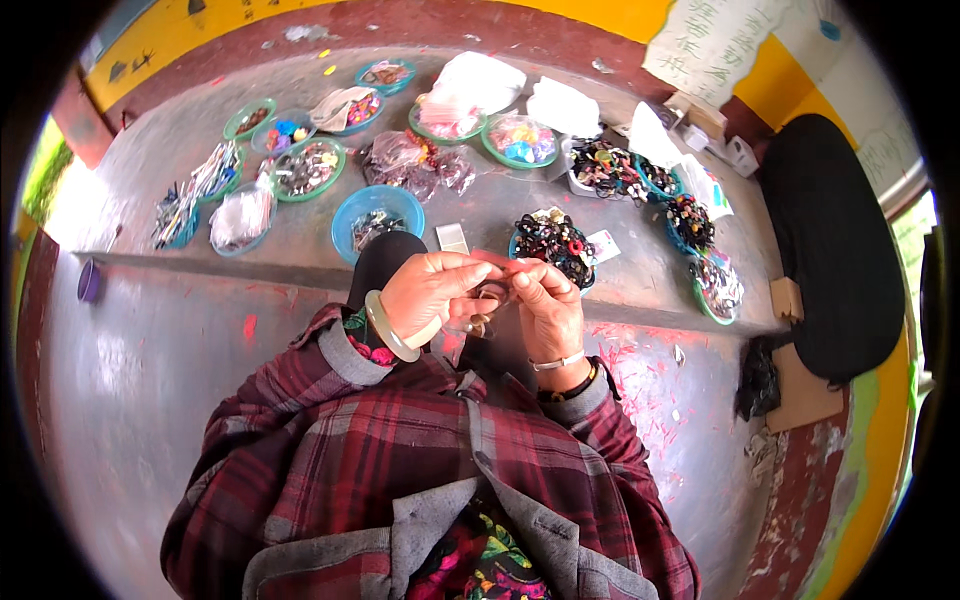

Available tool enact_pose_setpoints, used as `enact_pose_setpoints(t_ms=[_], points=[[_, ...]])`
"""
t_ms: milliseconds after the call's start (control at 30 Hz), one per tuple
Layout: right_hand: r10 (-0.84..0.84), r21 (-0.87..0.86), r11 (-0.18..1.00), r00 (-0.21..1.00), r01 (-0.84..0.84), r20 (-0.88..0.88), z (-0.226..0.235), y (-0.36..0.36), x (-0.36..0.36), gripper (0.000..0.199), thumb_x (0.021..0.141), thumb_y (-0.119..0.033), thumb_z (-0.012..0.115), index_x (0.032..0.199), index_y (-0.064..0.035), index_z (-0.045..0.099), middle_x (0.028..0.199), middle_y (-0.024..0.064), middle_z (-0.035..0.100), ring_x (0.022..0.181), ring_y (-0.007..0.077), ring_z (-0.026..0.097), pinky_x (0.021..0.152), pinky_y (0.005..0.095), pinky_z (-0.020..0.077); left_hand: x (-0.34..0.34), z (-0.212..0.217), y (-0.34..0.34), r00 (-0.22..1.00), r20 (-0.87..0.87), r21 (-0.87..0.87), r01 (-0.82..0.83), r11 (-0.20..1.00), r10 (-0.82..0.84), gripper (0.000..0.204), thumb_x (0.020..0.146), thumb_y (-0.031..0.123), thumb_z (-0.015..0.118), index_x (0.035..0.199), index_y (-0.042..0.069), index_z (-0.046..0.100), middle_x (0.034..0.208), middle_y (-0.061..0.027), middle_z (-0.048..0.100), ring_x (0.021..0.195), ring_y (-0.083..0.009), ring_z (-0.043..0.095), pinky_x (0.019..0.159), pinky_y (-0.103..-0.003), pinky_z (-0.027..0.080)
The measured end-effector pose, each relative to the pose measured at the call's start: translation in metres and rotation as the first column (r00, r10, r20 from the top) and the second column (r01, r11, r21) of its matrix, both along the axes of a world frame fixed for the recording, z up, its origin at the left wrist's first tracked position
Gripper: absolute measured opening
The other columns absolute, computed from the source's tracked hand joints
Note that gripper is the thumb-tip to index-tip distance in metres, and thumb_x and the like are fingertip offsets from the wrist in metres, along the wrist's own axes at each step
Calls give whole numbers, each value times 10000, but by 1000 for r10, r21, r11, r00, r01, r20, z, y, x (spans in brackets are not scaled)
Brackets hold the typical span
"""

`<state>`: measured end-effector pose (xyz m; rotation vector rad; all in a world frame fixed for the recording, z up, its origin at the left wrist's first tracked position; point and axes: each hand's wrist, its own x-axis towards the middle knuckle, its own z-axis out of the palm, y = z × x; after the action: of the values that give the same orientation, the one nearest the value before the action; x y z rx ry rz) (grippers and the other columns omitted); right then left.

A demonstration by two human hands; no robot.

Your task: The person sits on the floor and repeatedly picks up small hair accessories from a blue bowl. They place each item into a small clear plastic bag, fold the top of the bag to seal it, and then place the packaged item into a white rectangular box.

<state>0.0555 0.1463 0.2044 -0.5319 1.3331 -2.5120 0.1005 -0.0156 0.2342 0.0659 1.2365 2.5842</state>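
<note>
My left hand (425,292), with a pale bangle at the wrist, and my right hand (553,318) meet in front of my chest. Thumbs and fingertips of both pinch a small, thin reddish strip (494,259), whose exact kind I cannot make out. Below it, between the hands, hangs a brownish loop-like piece (490,292), partly hidden by fingers. Just beyond the hands lies a small pale card (452,238). To its left stands a blue bowl (340,222) with small metallic-looking pieces inside; to its right, a bowl heaped with black bands and colored bits (553,243).
Several bowls of small parts line the raised ledge, among them a green bowl (338,160). White plastic bags (480,82) lie behind. At right are a black oval cushion-like object (832,250) and a black bag (760,380). Red scraps (650,400) litter the floor.
</note>
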Motion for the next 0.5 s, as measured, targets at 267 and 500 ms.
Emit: enact_pose_setpoints(t_ms=[267, 500], points=[[135, 5, 991, 987, -136, 85, -22, 3, -29, 97, 793, -93, 604, 722, -29, 586, 827, 37, 596, 683, 84, 476, 657, 223, 376, -7, -11, 12, 985, 64, -7, -162, 987, 162, 268, 887, 126, 460, 1068, -62, 521, 1048, -130, 560, 909, -194, 576, 797, -306, 494], [233, 21, 971, 967, -237, 107, -34, -7, -39, 85, 807, -86, 584, 832, -7, 603, 813, 36, 601, 701, 103, 524, 659, 214, 411, 2, -25, 4, 967, 112, -12, -228, 974, 228, 280, 892, 129, 450, 1078, -71, 511, 1046, -133, 556, 933, -203, 566, 818, -322, 486]])
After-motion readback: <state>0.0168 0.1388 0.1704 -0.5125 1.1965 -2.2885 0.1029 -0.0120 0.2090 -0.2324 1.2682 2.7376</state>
